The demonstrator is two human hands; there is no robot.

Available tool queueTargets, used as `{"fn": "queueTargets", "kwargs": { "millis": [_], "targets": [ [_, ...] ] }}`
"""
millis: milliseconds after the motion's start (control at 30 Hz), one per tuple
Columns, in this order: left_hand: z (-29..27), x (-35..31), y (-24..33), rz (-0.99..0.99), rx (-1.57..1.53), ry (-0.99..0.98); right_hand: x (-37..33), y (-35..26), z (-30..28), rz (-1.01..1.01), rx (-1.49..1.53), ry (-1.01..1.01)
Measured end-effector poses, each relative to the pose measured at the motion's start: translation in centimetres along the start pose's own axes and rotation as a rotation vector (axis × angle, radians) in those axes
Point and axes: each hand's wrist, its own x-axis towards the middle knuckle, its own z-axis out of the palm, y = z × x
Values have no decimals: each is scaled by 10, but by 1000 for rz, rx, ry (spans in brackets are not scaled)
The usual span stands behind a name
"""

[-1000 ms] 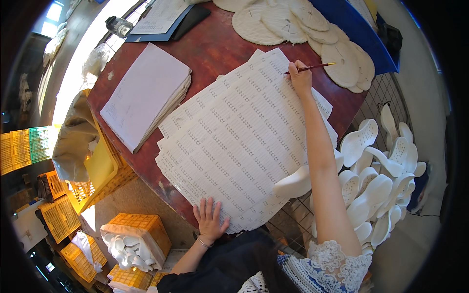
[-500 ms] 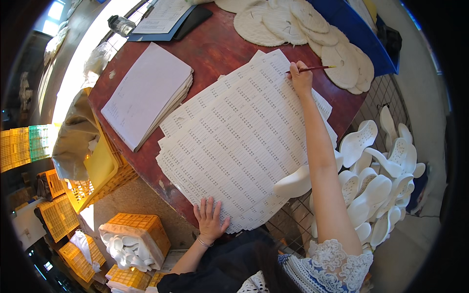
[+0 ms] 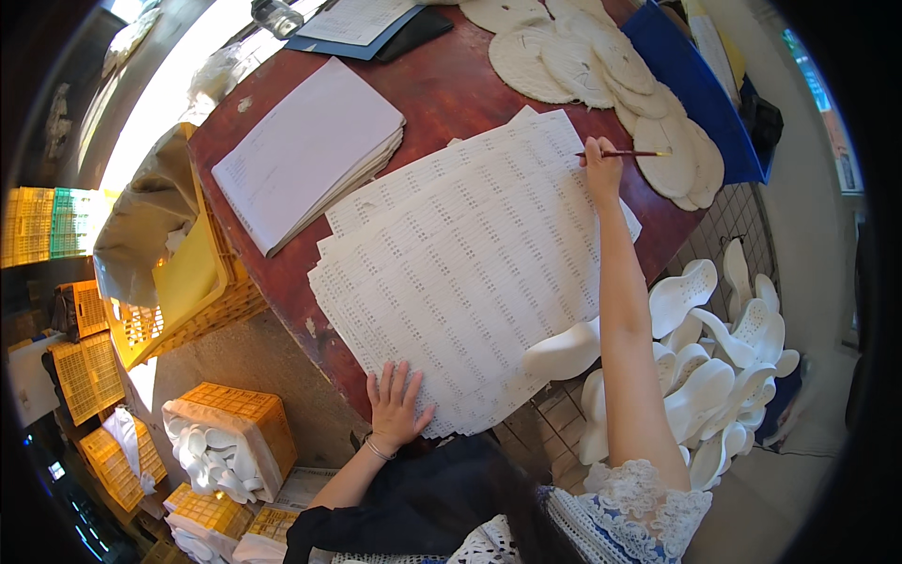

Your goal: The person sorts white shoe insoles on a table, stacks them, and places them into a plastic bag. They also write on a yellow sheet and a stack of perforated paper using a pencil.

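Large white sheets printed with dense rows of small marks (image 3: 460,273) lie in an uneven stack on a dark red table (image 3: 442,85). My right hand (image 3: 602,167) is closed around a slim dark red pen (image 3: 644,153) at the stack's upper right corner. One end of the pen points left over the paper; its gold-coloured other end sticks out to the right. My left hand (image 3: 396,411) rests flat on the sheets' lower left edge, fingers spread, with a bracelet at the wrist. A white insole (image 3: 562,352) lies by the sheets' lower right edge, partly behind my right forearm.
A thick pile of plain paper (image 3: 310,150) sits to the left. Round off-white fabric pads (image 3: 531,64) overlap at the back right beside a blue bin (image 3: 691,85). White insoles (image 3: 700,399) heap up at right. Yellow crates (image 3: 240,282) stand left of the table.
The whole view has shifted and turned slightly. My right hand stays at the sheets' upper right corner with the pen, and my left hand still lies on their lower edge.
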Motion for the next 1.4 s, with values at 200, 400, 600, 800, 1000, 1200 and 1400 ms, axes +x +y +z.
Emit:
{"fn": "queueTargets", "kwargs": {
  "millis": [200, 400, 600, 800, 1000, 1200, 1400],
  "targets": [
    [-3, -2, 1, -50, -65, 13, -151, -120, 43, -46, 454, -379],
    [-9, -1, 0, -37, -64, 27, -304, -132, 111, -75, 336, -677],
    [-9, -1, 0, -39, -72, 56, -310, -122, 120, -94, 321, -603],
    [-8, -2, -1, -43, -96, 46, -312, -123, 122, -197, 233, -531],
    [-8, -2, 0, -48, -105, 40, -311, -122, 122, -191, 229, -544],
    [-7, -2, -1, -51, -116, 33, -309, -130, 117, -218, 191, -527],
    [-7, -1, 0, -56, -113, 36, -309, -127, 119, -188, 214, -541]
  ]
}}
